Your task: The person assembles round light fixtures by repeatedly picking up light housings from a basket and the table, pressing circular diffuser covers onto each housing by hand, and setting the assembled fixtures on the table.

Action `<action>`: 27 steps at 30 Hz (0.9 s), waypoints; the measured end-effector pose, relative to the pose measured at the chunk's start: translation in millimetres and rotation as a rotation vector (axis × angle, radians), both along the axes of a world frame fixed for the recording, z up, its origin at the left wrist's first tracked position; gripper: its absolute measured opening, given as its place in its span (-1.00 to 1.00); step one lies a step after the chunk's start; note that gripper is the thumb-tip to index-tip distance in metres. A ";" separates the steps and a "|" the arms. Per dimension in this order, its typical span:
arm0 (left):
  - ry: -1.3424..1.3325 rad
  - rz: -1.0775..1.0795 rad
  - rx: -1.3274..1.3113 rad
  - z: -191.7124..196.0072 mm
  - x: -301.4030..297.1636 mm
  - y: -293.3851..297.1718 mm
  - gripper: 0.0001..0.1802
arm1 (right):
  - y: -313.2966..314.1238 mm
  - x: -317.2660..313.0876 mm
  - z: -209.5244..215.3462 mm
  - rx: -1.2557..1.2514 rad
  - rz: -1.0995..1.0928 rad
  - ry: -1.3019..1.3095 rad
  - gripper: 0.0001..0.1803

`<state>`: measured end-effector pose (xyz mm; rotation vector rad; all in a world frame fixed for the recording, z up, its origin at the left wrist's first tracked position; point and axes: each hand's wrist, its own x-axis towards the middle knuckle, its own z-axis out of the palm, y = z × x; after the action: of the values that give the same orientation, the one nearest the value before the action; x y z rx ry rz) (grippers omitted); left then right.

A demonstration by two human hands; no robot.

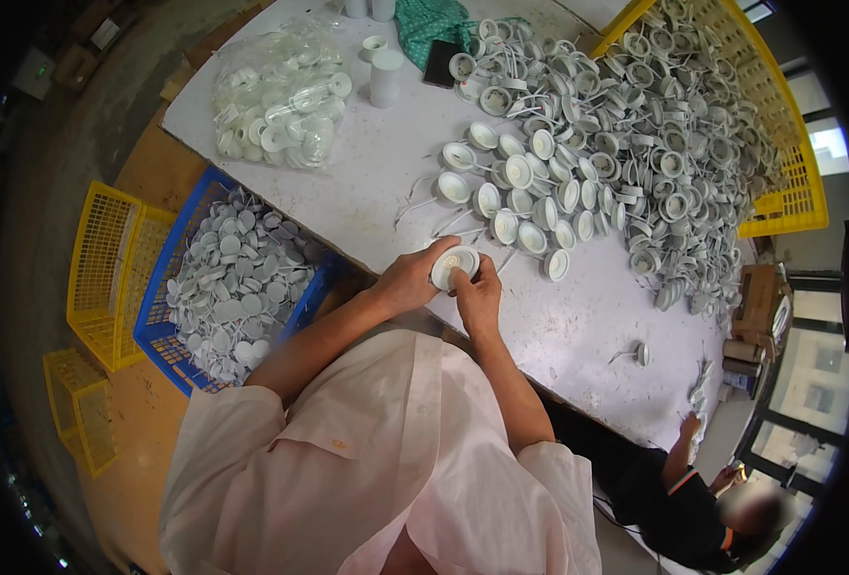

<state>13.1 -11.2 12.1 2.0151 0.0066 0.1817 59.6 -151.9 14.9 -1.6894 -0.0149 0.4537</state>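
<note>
My left hand (411,280) grips a small round white cup-shaped part (454,264) at the near edge of the white table (377,192). My right hand (477,290) presses its fingertips into the open face of the same part. Just beyond my hands lie several like white round parts (520,196) with thin wires, open side up in loose rows. A much bigger heap of these parts (674,144) spreads over the table's right side.
A clear bag of white discs (281,96) lies at the table's far left. A blue crate (156,326) of white discs stands to my left, beside yellow crates (103,268). A large yellow crate (789,163) sits far right. Another person (693,498) works lower right.
</note>
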 end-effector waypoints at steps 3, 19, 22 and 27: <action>-0.009 -0.004 -0.001 1.2 -1.1 -0.3 -0.29 | -0.2 -0.7 -0.5 0.047 0.007 0.047 -0.79; 0.076 0.000 -0.109 -3.6 -3.8 -1.1 -0.24 | -3.8 0.2 -2.4 0.157 -0.048 0.125 -0.70; 0.099 -0.001 -0.132 -1.2 -3.6 -0.9 -0.23 | -4.8 1.0 -0.6 0.097 -0.030 0.110 -0.71; 0.129 -0.006 -0.155 0.8 -3.6 -0.3 -0.23 | -5.8 -0.4 -6.4 0.067 -0.025 0.006 -0.73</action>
<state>9.5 -11.5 13.0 1.8682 0.0934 0.0454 59.2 -157.7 8.5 -1.6206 -0.0047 0.4357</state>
